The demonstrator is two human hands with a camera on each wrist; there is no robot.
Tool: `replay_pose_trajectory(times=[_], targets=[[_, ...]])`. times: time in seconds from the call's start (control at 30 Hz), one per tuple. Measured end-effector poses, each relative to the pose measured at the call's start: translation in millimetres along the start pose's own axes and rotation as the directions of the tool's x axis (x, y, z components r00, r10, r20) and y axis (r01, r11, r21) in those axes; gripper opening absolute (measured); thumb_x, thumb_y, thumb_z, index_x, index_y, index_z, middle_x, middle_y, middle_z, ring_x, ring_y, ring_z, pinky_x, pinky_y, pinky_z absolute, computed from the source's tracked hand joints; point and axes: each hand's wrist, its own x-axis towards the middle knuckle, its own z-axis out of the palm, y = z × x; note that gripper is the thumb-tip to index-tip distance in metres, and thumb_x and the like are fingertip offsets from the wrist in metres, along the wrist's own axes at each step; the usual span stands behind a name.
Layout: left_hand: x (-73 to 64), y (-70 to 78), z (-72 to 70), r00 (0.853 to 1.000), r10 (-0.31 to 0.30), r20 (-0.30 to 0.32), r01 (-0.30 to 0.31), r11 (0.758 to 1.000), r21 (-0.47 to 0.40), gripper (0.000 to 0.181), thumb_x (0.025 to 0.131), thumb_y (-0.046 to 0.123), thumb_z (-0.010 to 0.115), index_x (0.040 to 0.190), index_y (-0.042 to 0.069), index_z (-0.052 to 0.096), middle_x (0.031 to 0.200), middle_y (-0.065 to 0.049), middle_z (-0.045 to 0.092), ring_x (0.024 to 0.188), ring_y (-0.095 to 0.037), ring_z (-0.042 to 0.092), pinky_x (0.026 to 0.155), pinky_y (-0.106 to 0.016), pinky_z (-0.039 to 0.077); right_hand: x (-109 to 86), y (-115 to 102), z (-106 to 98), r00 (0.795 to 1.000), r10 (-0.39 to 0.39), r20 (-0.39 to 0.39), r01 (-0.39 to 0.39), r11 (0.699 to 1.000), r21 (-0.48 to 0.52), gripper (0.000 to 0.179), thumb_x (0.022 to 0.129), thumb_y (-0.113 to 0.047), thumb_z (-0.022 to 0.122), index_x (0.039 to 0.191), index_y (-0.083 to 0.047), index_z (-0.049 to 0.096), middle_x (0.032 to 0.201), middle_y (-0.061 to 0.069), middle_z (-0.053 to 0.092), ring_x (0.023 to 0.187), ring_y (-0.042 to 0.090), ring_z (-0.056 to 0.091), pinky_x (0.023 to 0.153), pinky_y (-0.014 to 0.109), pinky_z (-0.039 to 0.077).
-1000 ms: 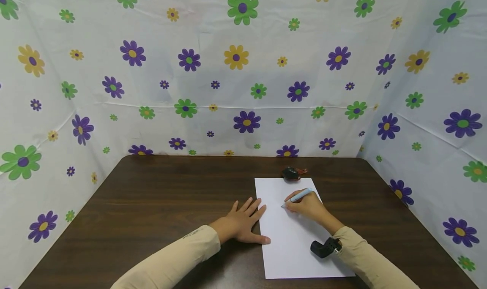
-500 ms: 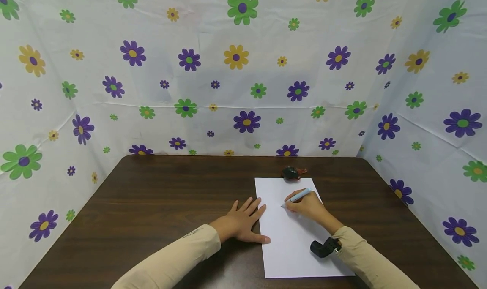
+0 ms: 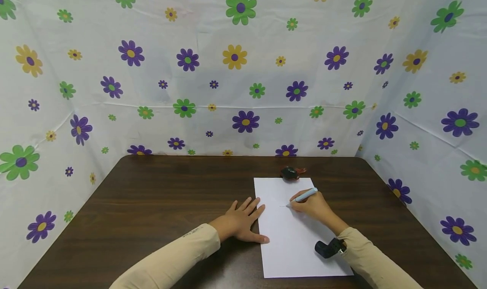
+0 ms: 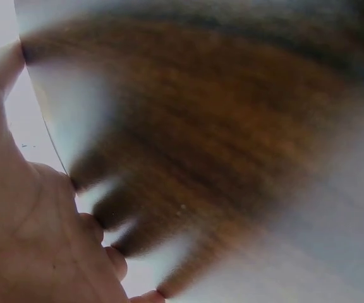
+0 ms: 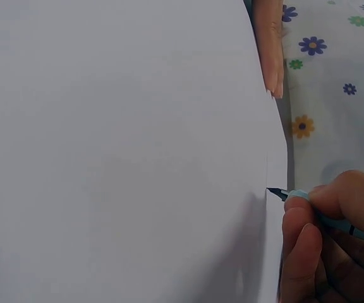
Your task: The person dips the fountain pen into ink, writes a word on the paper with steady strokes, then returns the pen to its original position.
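Note:
A sheet of white paper (image 3: 291, 251) lies on the dark wooden table. My right hand (image 3: 311, 205) pinches a light blue pen (image 3: 306, 194), its tip on the upper part of the sheet. A short thin line (image 3: 283, 205) runs left from the tip; in the right wrist view the pen's dark tip (image 5: 275, 190) sits at the end of that line. My left hand (image 3: 241, 225) rests flat with fingers spread, fingertips and thumb on the paper's left edge. In the left wrist view the palm (image 4: 43, 233) shows beside a glossy, blurred tabletop.
A small dark green and reddish object (image 3: 291, 173) sits at the paper's far edge; its kind is unclear. A black wrist camera (image 3: 329, 248) is strapped to the right wrist. The table (image 3: 171, 187) is bordered by a flower-printed white cloth (image 3: 213, 35).
The right hand with the pen has slid a little to the right, and a thin line now shows on the paper behind the tip. The left hand stays in place.

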Motion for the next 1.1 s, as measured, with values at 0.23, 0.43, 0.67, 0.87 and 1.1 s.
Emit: replay_pose_trajectory(times=[0.23,0.43,0.67,0.87,1.1], targets=[[-0.9,0.7,-0.1,1.0,-0.006,-0.001,0.006,1.0,0.003,0.098,0.078,0.082,0.045,0.155,0.03,0.013,0.162,0.004,0.001,0.149,-0.02,0.002,0.116,-0.055,0.008,-1.1,7,-8,1.0,0.028,-0.008,-0.028,0.999,-0.024,0.01,0.077,-0.013,0.075,0.086,-0.008,0.076,0.067,-0.001,0.068,0.058,0.01,0.059,0.051,0.024,0.045],[0.5,-0.9,1.5,1.0,0.004,-0.007,-0.004,1.0,-0.003,0.099,0.078,0.082,0.045,0.155,0.03,0.013,0.162,0.004,0.001,0.149,-0.02,0.002,0.116,-0.055,0.008,-4.6,12,-17,1.0,0.01,-0.017,-0.01,0.999,-0.032,0.011,0.077,-0.013,0.074,0.086,-0.007,0.075,0.069,-0.001,0.068,0.059,0.01,0.058,0.051,0.023,0.044],[-0.3,-1.7,0.7,1.0,0.008,-0.012,-0.009,1.0,-0.021,0.099,0.078,0.081,0.047,0.155,0.029,0.014,0.162,0.003,0.002,0.149,-0.021,0.003,0.115,-0.056,0.008,-3.4,16,-22,0.998,0.056,-0.016,-0.057,0.998,-0.034,0.011,0.078,-0.012,0.074,0.087,-0.006,0.075,0.074,0.001,0.069,0.061,0.011,0.06,0.053,0.024,0.048],[0.8,-2.0,2.2,1.0,0.014,-0.012,-0.014,1.0,-0.011,0.099,0.078,0.082,0.045,0.155,0.029,0.012,0.162,0.004,0.001,0.149,-0.021,0.002,0.115,-0.056,0.008,-3.8,17,-26,0.997,0.082,-0.008,-0.083,0.996,-0.03,0.013,0.079,-0.012,0.074,0.089,-0.004,0.075,0.072,0.002,0.068,0.061,0.012,0.06,0.054,0.026,0.049],[1.4,-1.6,2.2,1.0,0.009,-0.007,-0.01,1.0,-0.012,0.099,0.078,0.081,0.045,0.155,0.03,0.012,0.162,0.004,0.0,0.149,-0.02,0.002,0.116,-0.056,0.007,-3.9,17,-27,0.995,0.099,0.001,-0.099,0.995,-0.031,0.013,0.079,-0.011,0.074,0.09,-0.004,0.074,0.072,0.001,0.068,0.06,0.012,0.06,0.055,0.026,0.05]])
